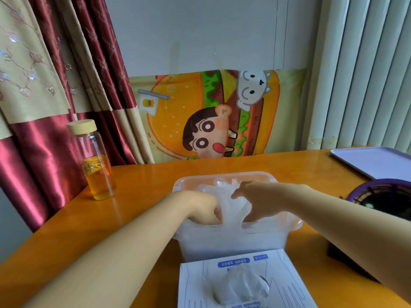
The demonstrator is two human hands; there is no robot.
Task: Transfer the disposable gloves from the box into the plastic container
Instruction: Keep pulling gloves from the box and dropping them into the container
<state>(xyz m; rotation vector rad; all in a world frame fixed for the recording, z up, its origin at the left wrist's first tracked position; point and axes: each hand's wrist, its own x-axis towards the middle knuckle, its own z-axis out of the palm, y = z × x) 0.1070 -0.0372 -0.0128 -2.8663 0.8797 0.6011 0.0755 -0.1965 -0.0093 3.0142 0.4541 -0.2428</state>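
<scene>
A clear plastic container stands on the orange table, filled with thin transparent disposable gloves. Both of my hands are inside it. My left hand pinches the gloves at the near left of the pile. Over the middle of the pile, my right hand curls its fingers into the same gloves. The white glove box lies at the near edge, in front of the container, with a bunch of gloves sticking out of its opening.
A glass bottle with amber liquid and a wooden lid stands at the left edge of the table. A pale tray lies at the far right. A purple-rimmed round object and a dark block sit at the right.
</scene>
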